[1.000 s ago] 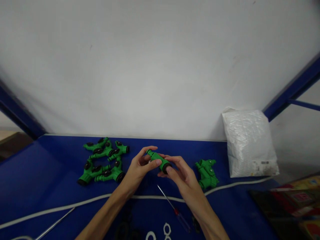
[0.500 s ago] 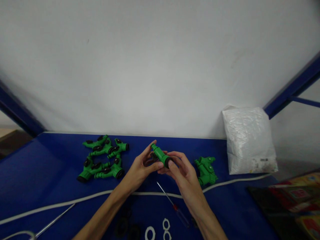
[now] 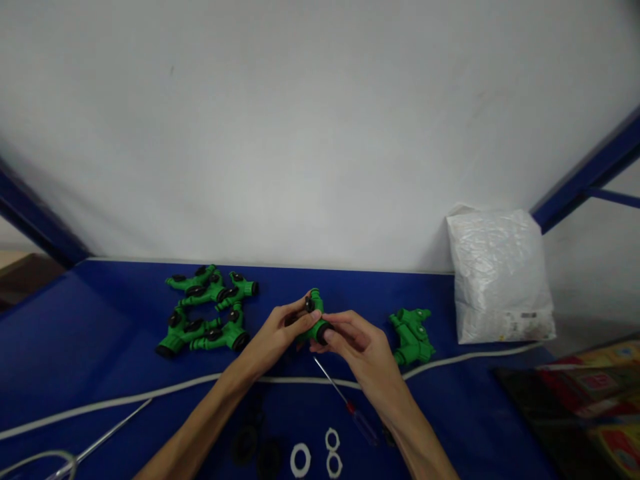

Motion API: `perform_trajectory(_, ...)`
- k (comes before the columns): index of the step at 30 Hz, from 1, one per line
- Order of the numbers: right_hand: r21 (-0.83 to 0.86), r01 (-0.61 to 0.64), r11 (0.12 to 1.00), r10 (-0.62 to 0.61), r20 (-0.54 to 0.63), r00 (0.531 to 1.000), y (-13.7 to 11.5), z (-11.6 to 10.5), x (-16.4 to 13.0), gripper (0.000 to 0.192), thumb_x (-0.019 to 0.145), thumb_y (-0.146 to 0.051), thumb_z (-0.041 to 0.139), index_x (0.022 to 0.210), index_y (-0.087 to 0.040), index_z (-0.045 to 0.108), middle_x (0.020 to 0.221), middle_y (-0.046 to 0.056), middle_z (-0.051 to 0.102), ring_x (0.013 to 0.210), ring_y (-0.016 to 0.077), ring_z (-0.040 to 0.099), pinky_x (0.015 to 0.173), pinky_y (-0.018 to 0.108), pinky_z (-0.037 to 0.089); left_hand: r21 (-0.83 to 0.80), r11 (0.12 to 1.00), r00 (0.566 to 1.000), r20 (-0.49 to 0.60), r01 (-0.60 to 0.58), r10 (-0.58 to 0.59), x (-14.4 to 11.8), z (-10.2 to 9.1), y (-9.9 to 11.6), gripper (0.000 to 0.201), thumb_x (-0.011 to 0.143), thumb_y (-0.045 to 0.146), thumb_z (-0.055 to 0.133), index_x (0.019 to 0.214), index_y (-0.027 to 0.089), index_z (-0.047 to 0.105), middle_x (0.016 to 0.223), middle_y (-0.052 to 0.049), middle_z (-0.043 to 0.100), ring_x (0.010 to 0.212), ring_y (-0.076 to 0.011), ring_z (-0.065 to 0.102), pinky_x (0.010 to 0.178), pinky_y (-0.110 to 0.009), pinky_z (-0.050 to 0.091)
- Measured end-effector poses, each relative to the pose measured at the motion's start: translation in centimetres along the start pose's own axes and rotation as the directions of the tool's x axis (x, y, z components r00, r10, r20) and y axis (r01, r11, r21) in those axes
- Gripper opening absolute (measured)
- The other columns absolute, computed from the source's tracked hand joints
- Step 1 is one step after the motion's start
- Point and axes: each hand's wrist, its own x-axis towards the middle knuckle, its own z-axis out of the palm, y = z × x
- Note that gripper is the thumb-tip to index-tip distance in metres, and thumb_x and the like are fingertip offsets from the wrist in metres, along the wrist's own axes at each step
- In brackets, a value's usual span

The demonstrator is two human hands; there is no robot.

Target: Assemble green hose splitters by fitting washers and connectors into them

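Observation:
Between both hands, above the middle of the table, is a green Y-shaped hose splitter (image 3: 317,325) with a black valve lever and a black end. My left hand (image 3: 283,333) grips its body from the left, thumb lying across it. On the other side, my right hand (image 3: 361,343) has its thumb and fingers closed on the black end. Several similar splitters (image 3: 210,339) with black levers lie grouped at the left. Green splitter bodies (image 3: 413,337) without visible levers lie just right of my right hand.
A screwdriver (image 3: 350,405) lies below the hands. White rings (image 3: 301,460) and dark rings (image 3: 245,445) are near the front. A white cable (image 3: 125,403) crosses the blue table (image 3: 65,347). The wrapped white package (image 3: 503,280) leans at the back right. A metal rod (image 3: 113,432) lies front left.
The hose splitter has been turned in my hands, so its black lever and upper outlet now face up. My left thumb has shifted onto its body. The view has moved slightly.

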Motion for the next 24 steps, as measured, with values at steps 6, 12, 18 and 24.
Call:
perform_trajectory(6, -0.006, -0.004, 1.000, 0.004, 0.022, 1.000, 0.6, 0.0, 0.2, 0.024, 0.079, -0.041, 0.077, 0.088, -0.020, 0.068, 0.083, 0.001, 0.075, 0.077, 0.0200, 0.073, 0.078, 0.036, 0.060, 0.049, 0.997, 0.996, 0.066, 0.053, -0.056, 0.0, -0.4, -0.3, 0.039, 0.087, 0.053, 0.057, 0.087, 0.015, 0.062, 0.061, 0.002, 0.053, 0.050, -0.0106, 0.046, 0.046, -0.022, 0.028)
perform_trajectory(12, -0.108, -0.025, 0.994, 0.029, 0.039, 0.999, 1.1, -0.2, -0.1, 0.022, 0.080, -0.041, 0.075, 0.084, -0.021, 0.066, 0.082, 0.000, 0.073, 0.078, 0.0196, 0.071, 0.076, 0.034, 0.060, 0.092, 0.984, 0.986, 0.066, 0.149, -0.156, -0.1, -0.6, 0.0, 0.037, 0.084, 0.052, 0.060, 0.084, 0.015, 0.064, 0.057, 0.004, 0.052, 0.042, -0.0084, 0.042, 0.042, -0.021, 0.024)
perform_trajectory(18, -0.235, -0.009, 0.972, 0.026, 0.069, 0.997, 0.6, -0.4, -0.3, 0.015, 0.085, -0.036, 0.070, 0.084, -0.021, 0.065, 0.081, 0.000, 0.075, 0.079, 0.0198, 0.072, 0.077, 0.032, 0.056, 0.122, 0.973, 0.975, 0.075, 0.197, -0.207, -0.2, -0.7, 0.5, 0.037, 0.083, 0.051, 0.060, 0.087, 0.015, 0.068, 0.059, 0.004, 0.053, 0.041, -0.0074, 0.040, 0.041, -0.020, 0.023)
perform_trajectory(24, -0.331, -0.005, 0.944, 0.054, 0.136, 0.989, 0.5, -0.6, -0.4, 0.007, 0.088, -0.026, 0.065, 0.082, -0.023, 0.063, 0.081, -0.001, 0.076, 0.081, 0.0194, 0.073, 0.077, 0.030, 0.054, 0.192, 0.953, 0.964, 0.084, 0.232, -0.252, -0.2, -0.9, 0.0, 0.040, 0.081, 0.051, 0.062, 0.094, 0.014, 0.071, 0.059, 0.003, 0.054, 0.041, -0.0077, 0.039, 0.041, -0.021, 0.026)
